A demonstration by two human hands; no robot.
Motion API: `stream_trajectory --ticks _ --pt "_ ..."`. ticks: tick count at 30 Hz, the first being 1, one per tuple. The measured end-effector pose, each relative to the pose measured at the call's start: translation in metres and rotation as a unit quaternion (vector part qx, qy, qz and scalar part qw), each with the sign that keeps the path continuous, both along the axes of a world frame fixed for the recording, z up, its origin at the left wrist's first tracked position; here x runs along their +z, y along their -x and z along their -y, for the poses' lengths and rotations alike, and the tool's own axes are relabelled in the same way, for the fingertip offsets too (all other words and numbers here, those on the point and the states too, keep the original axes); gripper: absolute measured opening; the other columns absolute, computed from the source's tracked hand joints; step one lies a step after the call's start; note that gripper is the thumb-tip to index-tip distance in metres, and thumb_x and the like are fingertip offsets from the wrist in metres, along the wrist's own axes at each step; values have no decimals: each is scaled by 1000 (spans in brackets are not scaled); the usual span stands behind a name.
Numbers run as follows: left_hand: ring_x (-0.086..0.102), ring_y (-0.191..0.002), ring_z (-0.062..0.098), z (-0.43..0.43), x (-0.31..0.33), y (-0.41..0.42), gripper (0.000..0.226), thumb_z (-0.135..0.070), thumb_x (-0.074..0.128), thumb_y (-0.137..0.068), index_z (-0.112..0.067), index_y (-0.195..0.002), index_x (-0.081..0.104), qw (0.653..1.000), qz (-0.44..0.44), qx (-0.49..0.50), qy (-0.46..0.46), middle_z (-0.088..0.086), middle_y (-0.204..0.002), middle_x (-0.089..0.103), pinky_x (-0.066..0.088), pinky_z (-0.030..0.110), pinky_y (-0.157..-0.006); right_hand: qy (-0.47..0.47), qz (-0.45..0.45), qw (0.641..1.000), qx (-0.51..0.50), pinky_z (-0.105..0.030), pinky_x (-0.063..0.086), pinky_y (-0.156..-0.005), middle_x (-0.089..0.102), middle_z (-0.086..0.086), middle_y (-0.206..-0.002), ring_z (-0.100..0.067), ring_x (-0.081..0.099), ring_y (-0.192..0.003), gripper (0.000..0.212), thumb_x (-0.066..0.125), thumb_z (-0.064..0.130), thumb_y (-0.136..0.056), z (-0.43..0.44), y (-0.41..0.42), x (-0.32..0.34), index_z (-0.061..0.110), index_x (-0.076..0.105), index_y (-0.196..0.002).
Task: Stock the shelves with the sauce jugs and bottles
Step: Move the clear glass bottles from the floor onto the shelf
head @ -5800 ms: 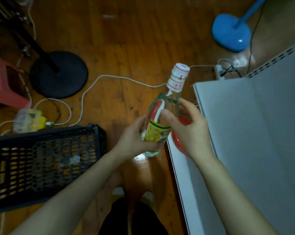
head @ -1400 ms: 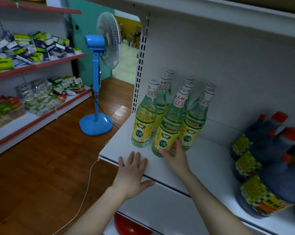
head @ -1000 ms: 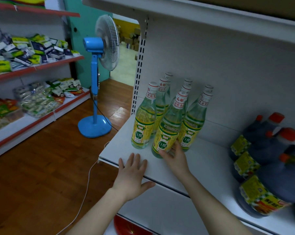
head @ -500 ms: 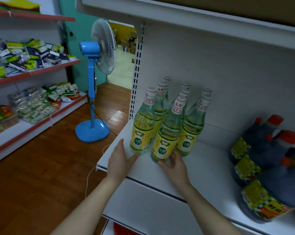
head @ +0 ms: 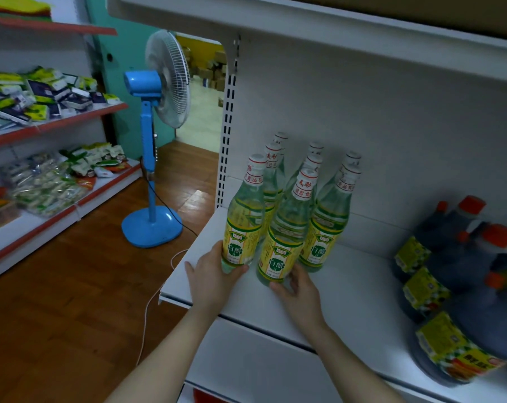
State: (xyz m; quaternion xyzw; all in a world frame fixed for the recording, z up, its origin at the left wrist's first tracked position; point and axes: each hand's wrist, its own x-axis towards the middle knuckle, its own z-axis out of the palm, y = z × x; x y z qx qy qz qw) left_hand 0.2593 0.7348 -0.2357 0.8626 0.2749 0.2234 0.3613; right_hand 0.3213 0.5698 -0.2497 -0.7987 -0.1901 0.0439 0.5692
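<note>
Several clear vinegar bottles with yellow-green labels and white-red caps stand in rows on the white shelf [head: 351, 295]. My left hand [head: 213, 279] grips the base of the front-left bottle [head: 243, 225], thumb across its front. My right hand [head: 299, 287] cups the base of the front-middle bottle [head: 285, 237], thumb on one side and fingers on the other. Both bottles stand upright on the shelf. Dark sauce jugs [head: 467, 274] with orange caps lie crowded at the shelf's right end.
A blue pedestal fan [head: 154, 135] stands on the wooden floor left of the shelf, its white cable [head: 147, 303] running past the shelf corner. Red-edged shelves [head: 57, 126] with snack packets line the left wall. Another shelf board hangs overhead.
My left hand left the shelf's front edge and closed round the front-left bottle's base. My right hand stayed at the middle bottle's base and wrapped round it. The view moved closer.
</note>
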Motion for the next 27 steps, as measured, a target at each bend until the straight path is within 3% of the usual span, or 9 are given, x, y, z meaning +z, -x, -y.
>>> stream_trajectory --ticks 2,7,12,16,22,27 --pt "54 -115 21 0 0 0 55 -45 68 -76 -24 -123 48 1000 4 -1 -4 -2 -117 64 14 55 -110 -1 -3 1000 -1 4 35 -77 54 22 -104 24 51 -91 50 72 5 -76 0 -1 -1 29 46 -111" --pt "54 -115 21 -1 -2 0 56 -46 67 -77 -25 -124 47 1000 9 -6 -7 -2 -118 64 14 55 -110 -1 -8 1000 7 4 35 -80 54 17 -109 5 51 -100 50 70 4 -78 1 0 -1 24 45 -117" --pt "53 -117 20 -2 -5 0 56 -47 66 -77 -25 -125 45 1000 15 -10 -11 -3 -119 63 13 56 -110 10 1 1000 20 4 35 -80 51 23 -109 11 48 -100 50 68 4 -80 2 -1 0 24 43 -119" --pt "52 -118 19 -1 -6 1 57 -47 65 -78 -25 -126 44 1000 17 -13 -13 -4 -119 63 12 56 -111 22 -5 999 29 2 35 -83 52 14 -118 -1 49 -108 54 67 5 -82 1 -1 0 21 42 -127" --pt "52 -118 21 -1 -8 1 58 -48 65 -78 -25 -126 44 1000 12 -12 -20 -3 -119 63 13 56 -110 32 1 999 19 -15 38 -89 53 12 -115 -3 50 -107 52 68 8 -81 -1 0 2 29 41 -121" --pt "52 -118 21 0 -6 1 58 -48 63 -78 -25 -128 42 1000 2 -13 -25 -2 -119 63 13 56 -110 55 3 998 24 -19 37 -93 52 12 -119 -6 49 -110 56 67 12 -83 -1 1 2 18 41 -133"
